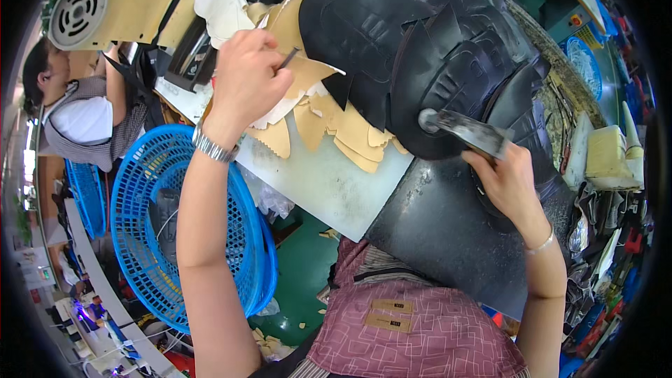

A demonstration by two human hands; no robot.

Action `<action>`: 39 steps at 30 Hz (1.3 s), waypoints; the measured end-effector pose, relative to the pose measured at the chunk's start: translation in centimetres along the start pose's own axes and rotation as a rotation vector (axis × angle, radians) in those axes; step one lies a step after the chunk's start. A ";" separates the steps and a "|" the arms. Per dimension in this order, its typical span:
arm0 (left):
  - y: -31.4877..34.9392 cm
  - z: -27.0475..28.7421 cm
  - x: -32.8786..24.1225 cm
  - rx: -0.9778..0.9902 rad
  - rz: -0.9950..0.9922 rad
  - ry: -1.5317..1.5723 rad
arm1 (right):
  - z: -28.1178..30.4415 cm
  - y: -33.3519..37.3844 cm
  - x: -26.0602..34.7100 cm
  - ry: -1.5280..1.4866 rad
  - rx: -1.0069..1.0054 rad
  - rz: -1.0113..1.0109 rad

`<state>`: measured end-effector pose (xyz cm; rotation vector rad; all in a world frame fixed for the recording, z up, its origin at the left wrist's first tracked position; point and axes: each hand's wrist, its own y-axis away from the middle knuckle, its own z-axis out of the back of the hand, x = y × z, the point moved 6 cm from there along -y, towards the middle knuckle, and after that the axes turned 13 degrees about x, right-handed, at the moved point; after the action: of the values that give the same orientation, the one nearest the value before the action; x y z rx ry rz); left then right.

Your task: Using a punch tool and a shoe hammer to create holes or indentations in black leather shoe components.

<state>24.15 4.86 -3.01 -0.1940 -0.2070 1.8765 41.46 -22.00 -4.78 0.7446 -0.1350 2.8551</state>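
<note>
My left hand [252, 73] is closed over the tan pieces, with a thin dark stick-like tool [288, 58] poking out between its fingers. My right hand [509, 178] grips a worn grey tool [472, 133] with a pale round end; its exact kind is unclear. That round end lies over a black leather-like piece [441, 63] with stitched or cut lines. Another large black piece [357, 17] spreads to its left, partly over tan jagged-edged pieces [357, 136]. More black pieces pile up behind and to the right.
A pale board [322, 182] and a black mat [434, 224] cover the near worktop. A blue plastic basket [133, 259] stands at the left. Another person [80, 122] works beyond it, near a tan machine [112, 10]. A pale yellow block [605, 157] sits at the right.
</note>
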 end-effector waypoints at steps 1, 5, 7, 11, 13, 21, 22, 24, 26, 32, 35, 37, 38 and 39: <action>-1.2 -0.8 0.5 0.072 0.085 -0.044 | -0.3 -0.9 0.3 0.029 0.041 -0.030; -4.8 1.9 -1.0 -0.302 0.065 -0.294 | -1.2 -1.2 0.1 -0.006 0.011 -0.040; -8.2 0.4 -1.2 -0.240 -0.016 -0.092 | -1.3 -1.0 0.0 -0.034 0.012 -0.055; -12.1 -3.5 -2.7 0.194 0.034 -0.054 | -1.0 -1.4 0.9 -0.018 0.039 -0.067; -12.0 -4.5 -4.3 0.234 0.122 -0.288 | -1.4 -1.4 0.7 -0.004 0.075 -0.099; -4.5 8.5 -7.5 -0.488 -0.106 -0.060 | -1.4 -1.4 0.5 -0.023 0.040 -0.128; -2.4 9.5 -6.5 -0.548 -0.023 0.102 | -1.3 -1.5 0.3 -0.032 0.047 -0.140; 1.8 8.3 -4.4 -0.312 0.203 0.473 | -1.1 -1.4 0.1 -0.003 0.042 -0.121; 6.9 3.9 -6.7 -0.377 0.612 1.248 | -1.2 -1.5 -0.7 -0.106 0.063 -0.210; 22.6 -5.1 -13.1 -0.128 1.042 1.420 | -1.9 -0.4 3.3 -0.263 0.117 0.024; 24.5 -5.3 -13.3 -0.108 1.129 1.436 | -5.1 0.3 5.2 -0.227 0.415 0.079; 21.6 -0.9 -12.9 0.045 0.694 0.718 | -6.4 0.7 5.6 -0.163 0.452 0.098; 20.3 0.9 -12.3 -0.053 0.564 0.502 | -6.7 0.7 5.6 -0.168 0.456 0.095; 19.6 0.8 -11.3 -0.023 0.546 0.597 | -6.6 0.7 5.5 -0.201 0.431 0.090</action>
<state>9.38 -11.95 -6.61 -0.8817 0.2610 2.2525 33.46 -20.90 -7.87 1.1305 0.4438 2.9191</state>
